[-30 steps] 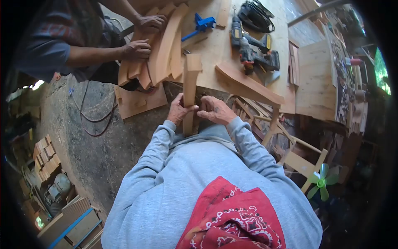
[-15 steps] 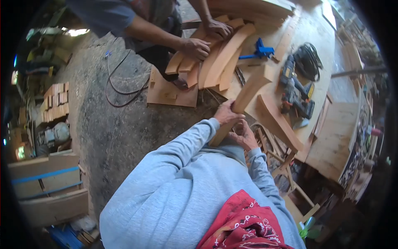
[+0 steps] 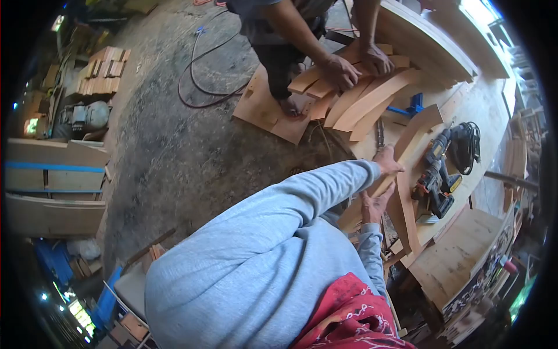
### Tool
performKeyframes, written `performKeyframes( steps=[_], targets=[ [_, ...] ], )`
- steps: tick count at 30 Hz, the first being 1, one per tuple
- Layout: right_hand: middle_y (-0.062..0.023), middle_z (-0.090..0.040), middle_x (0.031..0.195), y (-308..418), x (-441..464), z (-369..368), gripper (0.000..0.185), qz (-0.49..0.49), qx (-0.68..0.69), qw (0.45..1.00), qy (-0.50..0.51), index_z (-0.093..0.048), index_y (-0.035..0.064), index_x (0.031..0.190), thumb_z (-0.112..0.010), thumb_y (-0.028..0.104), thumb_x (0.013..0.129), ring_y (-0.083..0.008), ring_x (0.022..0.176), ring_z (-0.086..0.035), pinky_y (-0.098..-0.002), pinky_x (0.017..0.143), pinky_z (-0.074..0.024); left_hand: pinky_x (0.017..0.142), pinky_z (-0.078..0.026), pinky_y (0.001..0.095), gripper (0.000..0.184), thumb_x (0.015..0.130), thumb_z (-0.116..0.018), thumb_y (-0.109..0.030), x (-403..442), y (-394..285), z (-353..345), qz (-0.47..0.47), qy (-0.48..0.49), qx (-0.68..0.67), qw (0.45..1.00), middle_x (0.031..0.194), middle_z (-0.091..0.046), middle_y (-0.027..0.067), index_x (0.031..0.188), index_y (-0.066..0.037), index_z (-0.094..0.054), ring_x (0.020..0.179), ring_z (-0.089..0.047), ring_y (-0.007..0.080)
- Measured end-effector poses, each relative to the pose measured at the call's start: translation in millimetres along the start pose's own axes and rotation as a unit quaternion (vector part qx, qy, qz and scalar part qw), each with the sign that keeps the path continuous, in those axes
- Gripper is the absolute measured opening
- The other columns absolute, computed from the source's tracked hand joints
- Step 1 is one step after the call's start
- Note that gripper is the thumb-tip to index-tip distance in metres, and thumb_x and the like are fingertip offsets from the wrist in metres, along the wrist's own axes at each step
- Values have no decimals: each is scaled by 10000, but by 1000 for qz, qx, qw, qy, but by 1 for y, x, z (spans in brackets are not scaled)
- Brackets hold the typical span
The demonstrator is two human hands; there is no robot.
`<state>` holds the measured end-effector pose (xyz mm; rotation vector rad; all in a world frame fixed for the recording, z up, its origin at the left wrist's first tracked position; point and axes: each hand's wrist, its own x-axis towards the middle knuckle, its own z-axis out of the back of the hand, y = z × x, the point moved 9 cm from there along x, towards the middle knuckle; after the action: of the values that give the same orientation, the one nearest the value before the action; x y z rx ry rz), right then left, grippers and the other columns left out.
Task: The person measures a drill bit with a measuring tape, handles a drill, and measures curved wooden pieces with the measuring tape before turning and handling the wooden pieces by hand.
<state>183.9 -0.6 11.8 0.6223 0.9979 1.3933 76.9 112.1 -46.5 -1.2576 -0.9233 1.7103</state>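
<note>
A long curved wooden piece [image 3: 419, 131] slants from above the workbench down toward my waist. My left hand [image 3: 386, 163] is wrapped around its middle. Just below, my right hand [image 3: 375, 205] grips the same piece from the near side, its thumb and fingers on either side of the wood. Right beside my hands, a second curved wooden piece [image 3: 402, 218] rests at the bench edge. The lower end of the held piece is partly hidden by my sleeve.
Across from me, a co-worker's hands [image 3: 340, 71] press on a group of curved wooden pieces [image 3: 372, 102]. On the workbench [image 3: 491, 125] are a blue clamp [image 3: 415, 104], a cordless drill [image 3: 430, 183] and a coiled black cable [image 3: 465, 145]. A hose [image 3: 192, 93] lies on the floor.
My view has turned, so the scene sits differently in frame. Both hands have carried the curved piece toward the bench, with my left arm stretched further out. The co-worker's hands stay on the stack.
</note>
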Motion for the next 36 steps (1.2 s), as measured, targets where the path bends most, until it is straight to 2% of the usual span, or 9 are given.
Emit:
performKeyframes(
  steps=[5, 8, 11, 16, 21, 22, 27, 34, 36],
  targets=[
    [-169, -478, 1424, -2, 15, 28, 938, 35, -120, 990, -63, -341, -28, 1501, -859, 124, 733, -268, 1308, -498, -357, 1092, -416, 973, -520, 425, 763, 649, -865, -399, -3, 0, -4, -13, 50, -46, 998, 1167, -670, 278, 1210, 58, -624, 1118, -654, 382],
    [-146, -504, 1395, -1, 23, 34, 837, -10, 65, 998, -16, -402, -14, 1459, -840, 62, 750, -261, 1256, -527, -360, 1086, -425, 806, -554, 418, 574, 651, -852, -351, 4, 5, -10, -139, 21, -55, 989, 997, -714, 237, 1046, 28, -682, 914, -703, 324],
    [-161, -474, 1455, -23, 45, 53, 873, 59, -41, 996, -47, -390, 39, 1485, -855, 90, 748, -273, 1268, -532, -385, 1041, -470, 674, -527, 370, 397, 649, -866, -324, -4, 13, -14, -177, 97, -87, 975, 800, -703, 109, 866, -47, -681, 734, -654, 218],
    [-155, -477, 1428, -13, 68, 58, 900, 18, 36, 999, -10, -346, 27, 1505, -861, 134, 774, -263, 1210, -545, -370, 1007, -485, 758, -547, 397, 495, 640, -880, -389, -36, 69, 18, -94, 146, 11, 985, 881, -753, 94, 1001, -73, -757, 837, -701, 244],
    [-163, -505, 1359, -51, 119, 75, 922, 35, -8, 999, 16, -396, -38, 1454, -891, 175, 705, -298, 1201, -537, -364, 1041, -455, 488, -530, 383, 427, 661, -901, -306, -62, 173, 80, -19, 101, 12, 995, 717, -683, 90, 974, -74, -728, 605, -665, 213],
    [-172, -515, 1344, -56, 126, 79, 860, 56, -35, 998, 6, -398, -40, 1449, -823, 120, 719, -292, 1186, -546, -367, 999, -478, 691, -584, 418, 520, 652, -876, -331, -104, 160, 118, 125, 143, -5, 982, 1005, -744, 144, 1070, -56, -734, 834, -730, 287],
    [-231, -557, 1298, -73, 150, 90, 836, 34, -81, 996, 9, -390, -77, 1449, -693, 38, 678, -317, 1106, -596, -376, 953, -504, 502, -550, 407, 343, 730, -852, -314, -148, 213, 181, 179, 32, 17, 983, 726, -672, 80, 896, -55, -700, 635, -661, 214],
    [-262, -615, 1228, -116, 190, 99, 934, 120, -99, 988, 18, -485, -84, 1355, -819, 436, 653, -370, 1087, -623, -431, 928, -527, 513, -559, 388, 320, 758, -828, -298, -173, 219, 163, 217, -74, -24, 973, 753, -691, 85, 928, -42, -738, 652, -675, 209],
    [-277, -632, 1203, -129, 204, 102, 1003, 171, -83, 982, 14, -510, -91, 1324, -847, 553, 633, -388, 1078, -632, -447, 921, -535, 595, -584, 387, 500, 725, -848, -315, -164, 225, 129, 220, -39, -15, 975, 943, -747, 133, 1133, -56, -722, 691, -716, 251]
  ],
)
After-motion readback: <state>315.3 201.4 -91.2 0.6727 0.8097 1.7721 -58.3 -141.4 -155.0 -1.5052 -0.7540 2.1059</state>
